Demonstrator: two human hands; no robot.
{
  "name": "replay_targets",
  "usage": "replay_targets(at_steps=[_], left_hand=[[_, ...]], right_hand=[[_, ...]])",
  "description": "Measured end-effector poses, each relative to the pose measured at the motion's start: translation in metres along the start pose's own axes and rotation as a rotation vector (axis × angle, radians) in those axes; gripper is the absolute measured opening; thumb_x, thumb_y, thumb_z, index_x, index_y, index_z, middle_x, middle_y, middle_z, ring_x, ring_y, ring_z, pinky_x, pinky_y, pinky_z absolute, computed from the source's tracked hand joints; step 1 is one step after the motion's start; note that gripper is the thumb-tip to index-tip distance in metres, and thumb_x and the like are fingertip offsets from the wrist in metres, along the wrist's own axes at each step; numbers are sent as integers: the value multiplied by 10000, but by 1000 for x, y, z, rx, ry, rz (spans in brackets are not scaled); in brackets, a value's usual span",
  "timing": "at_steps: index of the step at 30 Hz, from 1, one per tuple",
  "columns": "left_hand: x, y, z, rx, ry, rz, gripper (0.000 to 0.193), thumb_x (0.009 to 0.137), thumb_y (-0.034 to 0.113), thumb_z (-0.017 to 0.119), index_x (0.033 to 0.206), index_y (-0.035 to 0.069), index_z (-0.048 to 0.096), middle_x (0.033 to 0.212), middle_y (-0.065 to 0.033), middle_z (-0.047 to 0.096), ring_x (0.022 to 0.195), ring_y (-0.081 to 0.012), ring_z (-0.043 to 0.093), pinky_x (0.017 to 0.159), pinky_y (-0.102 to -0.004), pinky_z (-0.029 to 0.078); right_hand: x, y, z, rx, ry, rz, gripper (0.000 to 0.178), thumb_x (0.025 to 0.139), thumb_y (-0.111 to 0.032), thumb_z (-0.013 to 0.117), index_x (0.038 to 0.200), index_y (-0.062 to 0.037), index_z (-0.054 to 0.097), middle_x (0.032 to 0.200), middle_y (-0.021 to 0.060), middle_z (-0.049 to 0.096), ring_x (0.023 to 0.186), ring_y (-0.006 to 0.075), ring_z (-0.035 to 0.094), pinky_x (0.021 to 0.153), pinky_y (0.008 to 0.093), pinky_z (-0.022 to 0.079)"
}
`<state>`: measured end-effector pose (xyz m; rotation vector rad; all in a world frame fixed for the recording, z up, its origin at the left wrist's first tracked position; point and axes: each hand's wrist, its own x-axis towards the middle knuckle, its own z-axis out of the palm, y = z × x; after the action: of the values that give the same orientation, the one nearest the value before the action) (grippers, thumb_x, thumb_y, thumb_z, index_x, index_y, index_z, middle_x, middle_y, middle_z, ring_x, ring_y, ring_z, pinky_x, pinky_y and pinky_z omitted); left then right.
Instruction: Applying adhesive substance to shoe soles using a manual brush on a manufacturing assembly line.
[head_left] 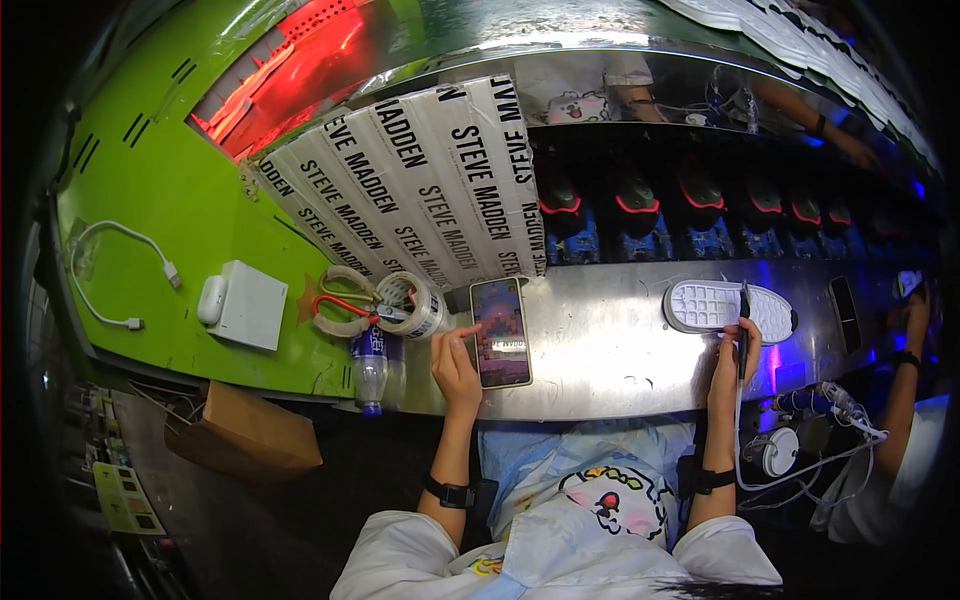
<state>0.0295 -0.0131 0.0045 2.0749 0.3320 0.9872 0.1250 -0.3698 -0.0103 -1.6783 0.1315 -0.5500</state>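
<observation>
My left hand (456,370) is at the near left of the metal worktop, its index finger stretched over the screen of a phone (503,345). The phone lies face up, showing a coloured block pattern. Whether the fingertip touches the glass, I cannot tell. My right hand (728,368) closes round a slim dark pen-like tool (743,350), held upright at the near edge of a white shoe sole (705,303). The sole lies with its grid-patterned side up. The tool's tip is too small to make out.
A printed carton (420,190) stands behind the phone. Tape rolls (420,305), red-handled scissors (340,315), a bottle (370,375) and a white box (250,305) sit at left. Dark shoes (705,195) line the back. Another phone (845,312) and a co-worker's hand (916,318) are at right.
</observation>
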Motion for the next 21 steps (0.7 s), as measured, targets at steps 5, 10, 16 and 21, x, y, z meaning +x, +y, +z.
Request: replay_targets(at_steps=[5, 10, 16, 21], left_hand=[[-1, 0, 0, 13, -9, -6, 349, 952, 128, 329, 839, -31, 618, 827, -123, 630, 776, -239, 582, 720, -333, 463], [-2, 3, -3, -9, -5, 11, 332, 953, 115, 373, 824, -26, 645, 804, -125, 587, 735, -247, 569, 690, -332, 463], [-2, 4, -1, -28, 3, -37, 382, 967, 143, 325, 779, -39, 603, 781, -127, 600, 723, -245, 605, 693, -325, 473], [-2, 3, -2, -23, 25, -23, 350, 962, 120, 371, 791, -27, 638, 759, -127, 585, 692, -249, 567, 655, -328, 454]], right_hand=[[-1, -6, 2, -42, 16, -28, 381, 788, 73, 484, 1140, -63, 532, 952, 19, 551, 807, 89, 464, 729, 206, 373], [-2, -9, 2, -61, 7, -9, 402, 772, 86, 486, 1143, -64, 531, 955, 19, 550, 800, 85, 456, 723, 203, 371], [-2, -9, 1, -36, -5, -10, 380, 791, 75, 525, 1147, -58, 523, 954, 20, 549, 801, 82, 452, 735, 208, 376], [-2, -9, 3, 44, -7, 9, 377, 795, 73, 570, 1147, -54, 522, 956, 24, 549, 808, 89, 458, 755, 209, 382]])
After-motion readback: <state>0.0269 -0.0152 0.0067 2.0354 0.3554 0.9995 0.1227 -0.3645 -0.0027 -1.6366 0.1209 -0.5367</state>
